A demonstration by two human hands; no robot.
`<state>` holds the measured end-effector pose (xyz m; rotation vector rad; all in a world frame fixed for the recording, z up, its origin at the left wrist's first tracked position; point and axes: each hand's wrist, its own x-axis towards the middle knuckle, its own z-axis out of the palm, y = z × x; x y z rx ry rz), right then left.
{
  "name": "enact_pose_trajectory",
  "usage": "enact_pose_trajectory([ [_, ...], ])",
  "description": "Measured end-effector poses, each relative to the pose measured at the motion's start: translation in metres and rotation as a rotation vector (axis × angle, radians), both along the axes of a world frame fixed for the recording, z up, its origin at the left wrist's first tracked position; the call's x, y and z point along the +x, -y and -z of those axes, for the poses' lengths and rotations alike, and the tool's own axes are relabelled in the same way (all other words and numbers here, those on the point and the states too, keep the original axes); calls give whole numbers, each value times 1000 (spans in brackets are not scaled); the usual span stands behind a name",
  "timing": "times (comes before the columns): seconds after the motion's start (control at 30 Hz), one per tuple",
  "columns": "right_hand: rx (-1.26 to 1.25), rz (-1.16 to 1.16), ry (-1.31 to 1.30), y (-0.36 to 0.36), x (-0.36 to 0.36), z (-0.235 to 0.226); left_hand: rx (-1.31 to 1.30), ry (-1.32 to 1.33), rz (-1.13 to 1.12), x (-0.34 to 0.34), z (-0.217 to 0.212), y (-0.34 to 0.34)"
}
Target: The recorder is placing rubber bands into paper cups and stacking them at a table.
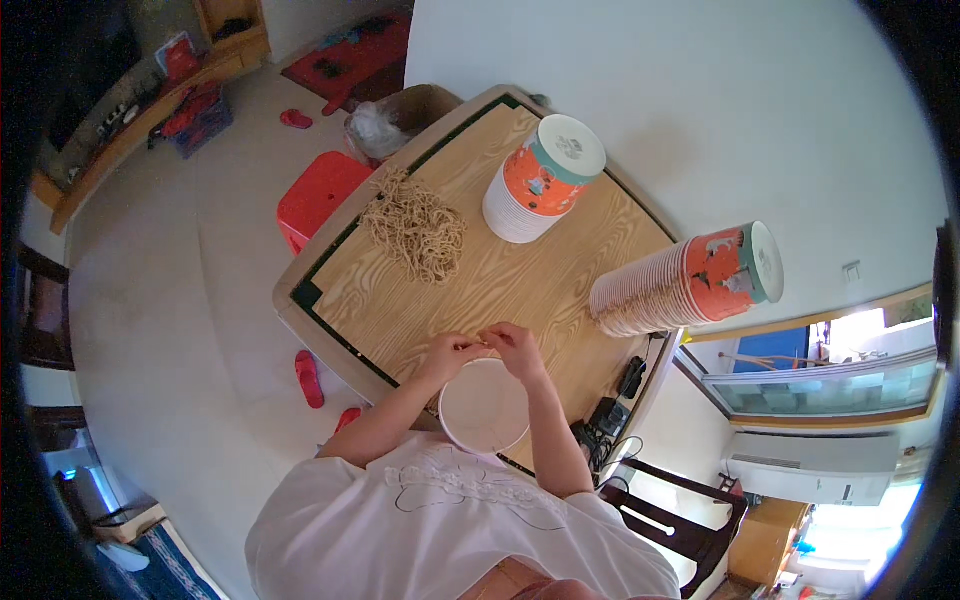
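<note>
Reference item: the white tub (485, 405), positioned mouth up at the near edge of the wooden table (515, 285), between the person's forearms and close to the white shirt (430, 520). Its base support is hidden. This position probably lets the body and wrists steady it while the fingers stay free.

The left hand (453, 352) and right hand (513, 350) meet just beyond the tub's far rim. Their fingertips are drawn together; whether they are clamped on a piece of cord cannot be told at this size. The raised, close posture suggests fine two-handed work.

The tangled tan cord (415, 228) lies beyond the tub and to its left, apparently loose for easy access. Two nested tub stacks stand base up: the shorter stack (545, 180) beyond the tub, the taller stack (690, 280) beyond and to its right. Nesting likely saves space. Black adapters (605, 415) lie right of the tub
</note>
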<state>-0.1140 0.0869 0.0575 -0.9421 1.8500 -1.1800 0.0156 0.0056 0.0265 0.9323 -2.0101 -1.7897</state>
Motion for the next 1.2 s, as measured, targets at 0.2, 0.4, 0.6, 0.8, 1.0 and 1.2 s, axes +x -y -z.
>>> enact_pose_trajectory([
  [0.2,27,84,14,-4,0,6,2,24,-47,1,8,-4],
  [0.4,-34,49,-37,-9,-6,13,40,61,-30,1,8,-5],
  [0.6,5,40,-130,-7,4,3,216,-109,-21,10,27,4],
  [0.8,40,34,-230,-8,10,10,47,-180,268,26,19,25],
  [1.0,-17,-31,-347,-6,15,11,-173,-117,277,23,14,26],
  [1.2,6,-49,-327,-7,17,3,-390,-48,328,17,10,16],
])
